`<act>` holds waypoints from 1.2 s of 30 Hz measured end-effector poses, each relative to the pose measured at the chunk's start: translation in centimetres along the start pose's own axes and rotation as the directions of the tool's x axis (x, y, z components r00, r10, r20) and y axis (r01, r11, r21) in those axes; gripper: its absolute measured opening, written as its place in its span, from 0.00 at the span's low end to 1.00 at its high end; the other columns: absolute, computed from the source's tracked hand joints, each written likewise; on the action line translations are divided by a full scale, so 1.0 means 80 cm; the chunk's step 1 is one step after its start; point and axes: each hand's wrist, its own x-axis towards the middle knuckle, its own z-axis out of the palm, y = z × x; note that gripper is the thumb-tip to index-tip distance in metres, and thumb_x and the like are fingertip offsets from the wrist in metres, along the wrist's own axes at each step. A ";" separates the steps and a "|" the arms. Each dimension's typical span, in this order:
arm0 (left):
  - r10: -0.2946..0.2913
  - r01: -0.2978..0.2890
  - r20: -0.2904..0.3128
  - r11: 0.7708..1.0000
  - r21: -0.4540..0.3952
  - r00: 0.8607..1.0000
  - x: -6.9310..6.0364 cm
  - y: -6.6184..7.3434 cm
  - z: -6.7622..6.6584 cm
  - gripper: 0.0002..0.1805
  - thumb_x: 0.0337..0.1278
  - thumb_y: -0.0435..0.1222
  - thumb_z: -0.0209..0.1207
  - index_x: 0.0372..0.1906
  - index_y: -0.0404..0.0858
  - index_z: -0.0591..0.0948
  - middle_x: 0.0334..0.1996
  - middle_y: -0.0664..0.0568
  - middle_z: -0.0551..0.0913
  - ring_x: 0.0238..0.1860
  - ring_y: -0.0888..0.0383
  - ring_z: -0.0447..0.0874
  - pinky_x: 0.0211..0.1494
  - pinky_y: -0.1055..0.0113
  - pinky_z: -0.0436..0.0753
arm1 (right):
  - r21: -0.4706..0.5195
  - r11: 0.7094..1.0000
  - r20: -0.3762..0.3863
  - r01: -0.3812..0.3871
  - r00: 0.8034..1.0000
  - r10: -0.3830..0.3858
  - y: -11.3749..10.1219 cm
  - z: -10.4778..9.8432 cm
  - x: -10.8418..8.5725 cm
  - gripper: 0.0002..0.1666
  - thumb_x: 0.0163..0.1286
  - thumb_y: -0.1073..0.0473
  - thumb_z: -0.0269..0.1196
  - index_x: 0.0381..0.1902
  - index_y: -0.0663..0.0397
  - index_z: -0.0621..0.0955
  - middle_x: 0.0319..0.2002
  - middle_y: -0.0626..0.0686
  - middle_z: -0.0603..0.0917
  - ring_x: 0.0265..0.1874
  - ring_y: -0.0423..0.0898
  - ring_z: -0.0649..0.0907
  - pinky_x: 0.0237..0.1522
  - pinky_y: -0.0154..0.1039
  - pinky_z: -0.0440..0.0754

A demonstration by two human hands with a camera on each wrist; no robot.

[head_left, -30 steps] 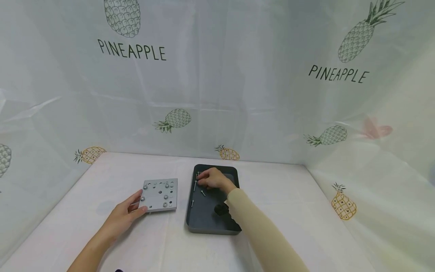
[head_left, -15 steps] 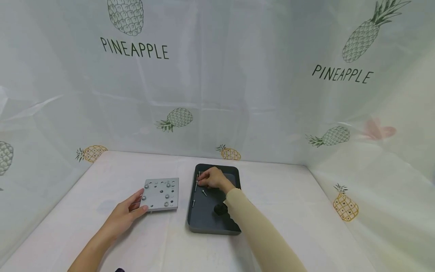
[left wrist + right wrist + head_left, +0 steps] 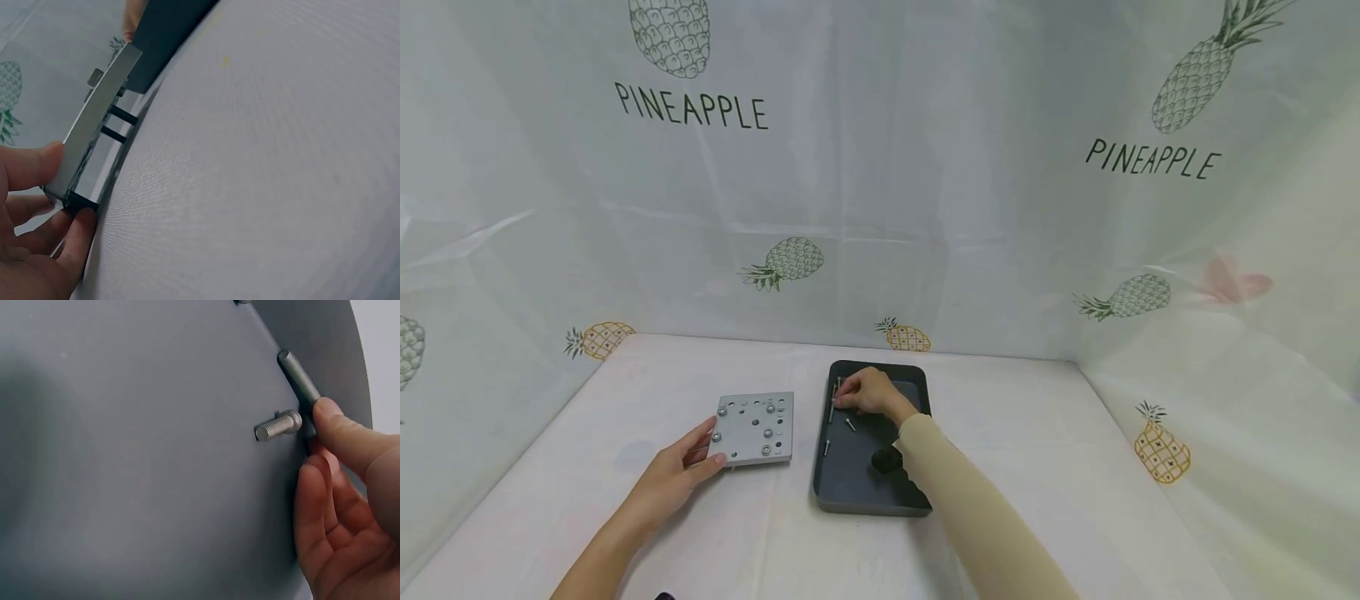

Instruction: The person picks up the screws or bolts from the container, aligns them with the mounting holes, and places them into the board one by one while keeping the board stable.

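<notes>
A square silver plate [image 3: 752, 430] with several screw heads and holes is gripped at its left edge by the left hand [image 3: 664, 483]. In the left wrist view the plate [image 3: 100, 119] stands a little off the cloth, dark pegs showing under it, thumb on top and fingers at the lower side. Inside the dark tray [image 3: 872, 507] the right hand [image 3: 871, 393] is at the left side. In the right wrist view the thumb and fingers of that hand [image 3: 350, 487] pinch a long screw [image 3: 300, 378]; beside it lies a short screw [image 3: 278, 425].
Other small screws [image 3: 850, 424] lie in the tray, along with a round black thing [image 3: 886, 460] near the right sleeve. White cloth covers the table [image 3: 1037, 467], and a pineapple-print curtain [image 3: 895, 183] hangs behind.
The right hand's fingers have shifted slightly by the long screw at the tray's left side. The left hand and plate look unmoved; the head view has shifted a little.
</notes>
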 end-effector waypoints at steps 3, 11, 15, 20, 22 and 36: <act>0.009 -0.009 -0.001 1.000 0.008 1.000 -0.001 0.000 0.000 0.47 0.76 0.47 0.63 0.87 0.39 0.51 0.81 0.28 0.59 0.79 0.32 0.61 0.81 0.40 0.63 | 0.019 1.000 0.017 0.020 1.000 -0.020 0.001 -0.002 0.001 0.06 0.71 0.59 0.74 0.41 0.55 0.92 0.34 0.46 0.90 0.29 0.38 0.83 0.33 0.32 0.87; 0.017 -0.017 -0.008 1.000 0.023 1.000 -0.001 0.001 0.000 0.46 0.76 0.46 0.63 0.87 0.38 0.52 0.80 0.28 0.61 0.79 0.33 0.63 0.81 0.41 0.64 | 0.075 0.996 0.052 0.047 0.997 -0.051 0.004 -0.005 0.005 0.05 0.73 0.60 0.72 0.41 0.57 0.91 0.33 0.49 0.92 0.28 0.37 0.82 0.32 0.31 0.84; 0.006 -0.006 -0.006 1.000 0.005 1.000 -0.001 0.002 0.001 0.47 0.76 0.46 0.63 0.87 0.39 0.52 0.80 0.29 0.60 0.79 0.33 0.61 0.81 0.40 0.63 | 0.119 0.992 0.071 0.040 0.996 -0.048 0.003 -0.006 0.003 0.08 0.72 0.60 0.73 0.45 0.58 0.91 0.38 0.50 0.93 0.31 0.38 0.82 0.34 0.32 0.83; -0.003 0.003 -0.006 1.000 -0.002 1.000 0.000 0.002 0.000 0.47 0.76 0.45 0.63 0.87 0.39 0.52 0.81 0.29 0.60 0.80 0.33 0.61 0.82 0.40 0.62 | 0.159 0.987 0.093 0.015 0.995 -0.030 0.001 -0.011 -0.001 0.13 0.70 0.58 0.74 0.50 0.55 0.92 0.45 0.51 0.93 0.37 0.40 0.84 0.41 0.34 0.83; -0.009 0.009 -0.004 1.000 -0.001 1.000 0.001 0.002 0.000 0.47 0.76 0.46 0.63 0.87 0.39 0.51 0.81 0.29 0.60 0.80 0.33 0.60 0.82 0.40 0.61 | 0.163 0.987 0.089 0.010 0.996 -0.025 0.001 -0.011 -0.002 0.13 0.69 0.59 0.75 0.50 0.55 0.92 0.48 0.51 0.92 0.39 0.39 0.84 0.43 0.34 0.84; 0.010 -0.010 -0.010 1.000 0.014 1.000 0.001 0.002 0.000 0.47 0.76 0.46 0.63 0.87 0.38 0.52 0.79 0.29 0.63 0.79 0.34 0.64 0.80 0.42 0.64 | 0.171 0.985 0.071 0.026 0.997 -0.039 -0.001 -0.009 -0.005 0.12 0.68 0.58 0.75 0.48 0.53 0.93 0.49 0.48 0.92 0.41 0.39 0.84 0.45 0.33 0.83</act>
